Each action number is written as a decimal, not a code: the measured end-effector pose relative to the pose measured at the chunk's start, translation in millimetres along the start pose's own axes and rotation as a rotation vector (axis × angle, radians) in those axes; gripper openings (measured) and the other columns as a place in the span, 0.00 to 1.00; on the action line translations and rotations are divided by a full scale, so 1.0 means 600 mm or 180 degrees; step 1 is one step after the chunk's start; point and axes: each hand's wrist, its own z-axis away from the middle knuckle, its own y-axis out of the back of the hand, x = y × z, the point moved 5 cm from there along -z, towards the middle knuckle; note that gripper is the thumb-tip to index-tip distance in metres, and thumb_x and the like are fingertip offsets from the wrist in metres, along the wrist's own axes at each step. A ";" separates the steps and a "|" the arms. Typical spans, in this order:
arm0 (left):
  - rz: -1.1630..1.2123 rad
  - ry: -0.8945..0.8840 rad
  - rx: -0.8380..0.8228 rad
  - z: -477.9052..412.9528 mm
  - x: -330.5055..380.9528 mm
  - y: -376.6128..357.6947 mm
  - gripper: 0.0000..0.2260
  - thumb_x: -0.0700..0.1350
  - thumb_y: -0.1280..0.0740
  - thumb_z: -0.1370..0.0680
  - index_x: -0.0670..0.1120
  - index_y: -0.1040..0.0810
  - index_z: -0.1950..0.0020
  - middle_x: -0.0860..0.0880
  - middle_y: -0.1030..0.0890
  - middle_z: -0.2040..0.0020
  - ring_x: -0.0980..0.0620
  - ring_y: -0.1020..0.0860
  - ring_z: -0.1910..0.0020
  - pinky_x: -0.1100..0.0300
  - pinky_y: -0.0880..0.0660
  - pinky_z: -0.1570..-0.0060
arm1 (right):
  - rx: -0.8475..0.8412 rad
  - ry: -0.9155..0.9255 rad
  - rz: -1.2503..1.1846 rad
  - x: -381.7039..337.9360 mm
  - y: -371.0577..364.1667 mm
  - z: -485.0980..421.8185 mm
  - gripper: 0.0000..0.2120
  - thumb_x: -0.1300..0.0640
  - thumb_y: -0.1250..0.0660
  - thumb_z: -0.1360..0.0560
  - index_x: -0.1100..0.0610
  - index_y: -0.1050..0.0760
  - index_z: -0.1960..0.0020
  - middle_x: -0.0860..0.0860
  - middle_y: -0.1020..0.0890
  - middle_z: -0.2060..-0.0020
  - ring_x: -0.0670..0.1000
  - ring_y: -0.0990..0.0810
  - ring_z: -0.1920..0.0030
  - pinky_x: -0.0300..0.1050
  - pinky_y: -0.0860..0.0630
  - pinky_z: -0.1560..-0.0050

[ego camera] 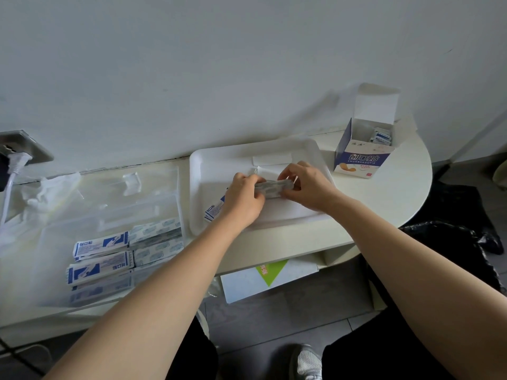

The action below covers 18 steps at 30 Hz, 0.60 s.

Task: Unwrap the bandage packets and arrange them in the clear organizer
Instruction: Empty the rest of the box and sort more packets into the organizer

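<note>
Over the white tray [307,149], my left hand [244,197] and my right hand [307,185] both grip a grey stack of bandages [271,187] between them, one hand at each end. A blue-and-white bandage packet [213,211] lies on the tray, partly under my left hand. The clear organizer [109,204] sits at the left of the table. Its near compartments hold blue-and-white packets [100,255] and several unwrapped bandages [156,238].
An open blue-and-white bandage box [362,157] with packets inside stands at the right of the table, near the wall. Crumpled clear wrapping [46,193] lies at the far left. A plug and white cable [15,163] hang at the left wall. Papers [269,275] sit on the shelf under the table.
</note>
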 end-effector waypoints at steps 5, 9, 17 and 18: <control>-0.0210 -0.0019 0.0031 0.002 -0.001 -0.002 0.15 0.38 0.38 0.24 0.47 0.22 0.38 0.41 0.27 0.43 0.39 0.24 0.47 0.52 0.28 0.45 | -0.0029 0.0057 0.0099 0.002 0.002 0.004 0.05 0.62 0.29 0.29 0.58 0.19 0.53 0.48 0.26 0.61 0.43 0.30 0.66 0.27 0.34 0.65; -0.0302 -0.0078 0.0119 0.006 0.006 0.007 0.14 0.38 0.39 0.24 0.45 0.20 0.41 0.41 0.24 0.45 0.41 0.25 0.46 0.56 0.31 0.50 | -0.0084 -0.0108 0.0010 0.002 0.007 0.007 0.03 0.62 0.28 0.30 0.58 0.18 0.56 0.46 0.24 0.65 0.45 0.28 0.66 0.27 0.35 0.67; -0.0151 -0.0003 0.0390 0.029 0.036 0.116 0.09 0.38 0.38 0.25 0.44 0.18 0.55 0.43 0.20 0.62 0.43 0.24 0.60 0.59 0.36 0.65 | 0.0020 0.0015 -0.1344 -0.077 0.064 -0.003 0.05 0.62 0.30 0.26 0.61 0.19 0.51 0.57 0.16 0.66 0.48 0.19 0.67 0.36 0.21 0.59; -0.0232 -0.0003 0.0368 0.037 0.033 0.139 0.08 0.38 0.38 0.26 0.43 0.19 0.56 0.44 0.20 0.62 0.44 0.25 0.61 0.59 0.36 0.66 | 0.0019 0.0088 -0.1362 -0.098 0.063 -0.006 0.05 0.62 0.31 0.26 0.61 0.18 0.50 0.57 0.17 0.67 0.46 0.20 0.68 0.35 0.22 0.60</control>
